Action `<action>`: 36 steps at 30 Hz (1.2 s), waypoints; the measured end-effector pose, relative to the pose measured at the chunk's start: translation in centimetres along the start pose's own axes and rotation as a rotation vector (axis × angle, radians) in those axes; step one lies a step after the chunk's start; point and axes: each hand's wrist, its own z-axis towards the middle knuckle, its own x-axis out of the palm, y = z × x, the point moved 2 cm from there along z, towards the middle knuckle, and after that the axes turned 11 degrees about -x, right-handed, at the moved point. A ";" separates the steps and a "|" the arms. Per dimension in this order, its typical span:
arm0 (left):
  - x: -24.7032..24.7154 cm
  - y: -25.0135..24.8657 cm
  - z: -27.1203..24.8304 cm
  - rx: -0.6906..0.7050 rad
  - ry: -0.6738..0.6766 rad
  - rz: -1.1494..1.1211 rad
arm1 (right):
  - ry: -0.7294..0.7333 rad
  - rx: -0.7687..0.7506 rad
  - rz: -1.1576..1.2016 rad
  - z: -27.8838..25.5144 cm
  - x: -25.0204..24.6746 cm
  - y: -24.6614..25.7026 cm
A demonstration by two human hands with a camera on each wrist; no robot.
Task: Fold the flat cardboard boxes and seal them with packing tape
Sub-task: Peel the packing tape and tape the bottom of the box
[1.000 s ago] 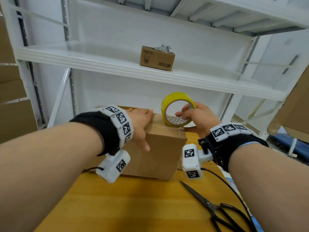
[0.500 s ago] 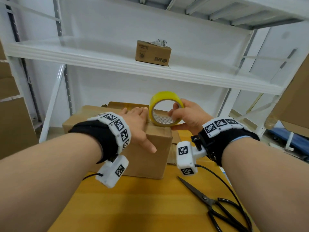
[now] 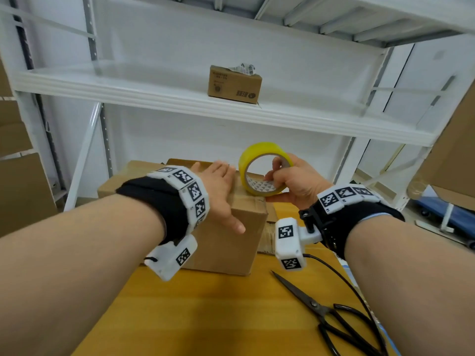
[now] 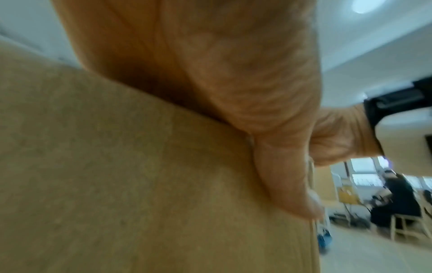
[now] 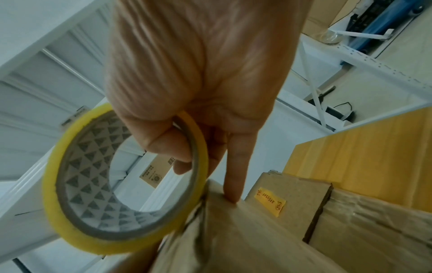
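Note:
A folded brown cardboard box (image 3: 226,247) stands on the wooden table (image 3: 205,317). My left hand (image 3: 218,191) lies flat on the box's top with its fingers straight, and its thumb hangs down the near side (image 4: 290,184). My right hand (image 3: 293,181) grips a yellow roll of packing tape (image 3: 259,160) with fingers hooked through the core. The roll stands on edge at the box's top right corner. In the right wrist view the tape roll (image 5: 70,194) touches the box edge (image 5: 233,240), and one finger (image 5: 236,177) points down onto the cardboard.
Black scissors (image 3: 331,314) lie on the table at the front right. Flat cardboard (image 5: 294,197) with a yellow label sits behind the box. A small brown box (image 3: 234,83) stands on the white shelf (image 3: 128,93) above. Stacked cartons stand at the left and right edges.
The box has shifted left across the view while my head moved. My left hand has slid further over the top. The tape roll stays at the box's top right corner.

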 end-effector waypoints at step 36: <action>1.0 -2.8 1.0 0.070 -0.045 -0.052 | -0.054 0.022 0.197 -0.2 -0.2 -2.8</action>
